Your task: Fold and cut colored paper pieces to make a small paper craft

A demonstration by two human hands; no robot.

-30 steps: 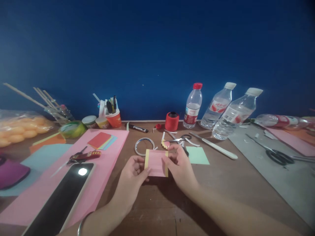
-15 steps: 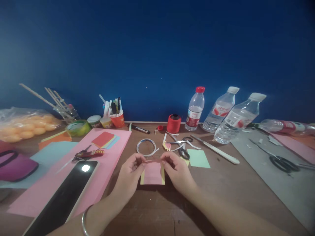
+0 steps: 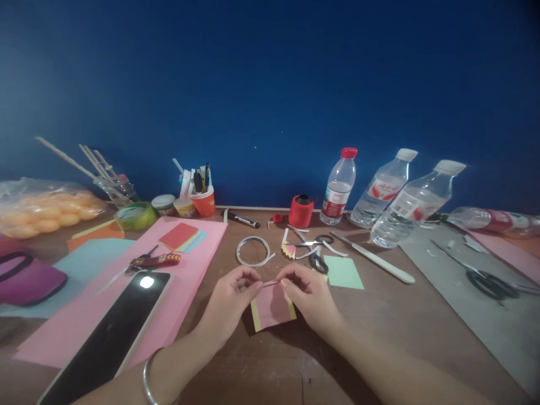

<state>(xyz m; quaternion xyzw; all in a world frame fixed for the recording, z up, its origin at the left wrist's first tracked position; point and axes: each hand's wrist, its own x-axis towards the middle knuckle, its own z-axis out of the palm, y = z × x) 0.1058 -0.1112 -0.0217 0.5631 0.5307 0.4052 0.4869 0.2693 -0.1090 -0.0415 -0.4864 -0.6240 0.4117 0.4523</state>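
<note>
Between my hands is a small piece of pink paper [image 3: 274, 308] with yellow strips along its left and right sides. My left hand [image 3: 236, 295] pinches its far left corner, and my right hand [image 3: 310, 295] pinches the far right corner. The far edge looks folded or rolled between my fingertips; its exact shape is partly hidden. Just beyond my hands lie a ring of white strip [image 3: 253, 251] and black-handled scissors [image 3: 319, 262] among pale paper strips. A small pleated paper fan [image 3: 288, 250] is by the blades. A light green paper square [image 3: 346, 272] lies right of my right hand.
Pink sheets [image 3: 185, 287] with a phone [image 3: 109, 337] on them lie left. A white-handled knife [image 3: 382, 263] is at right. Behind stand a red thread spool [image 3: 301, 211], water bottles [image 3: 338, 191] and an orange cup of pens [image 3: 204, 201]. More scissors [image 3: 491, 284] rest on a grey mat [image 3: 459, 315].
The paper has tilted and sits slightly farther right in view. Its far edge now shows a narrow fold or roll. Both hands keep their pinch; the whole view has shifted a little.
</note>
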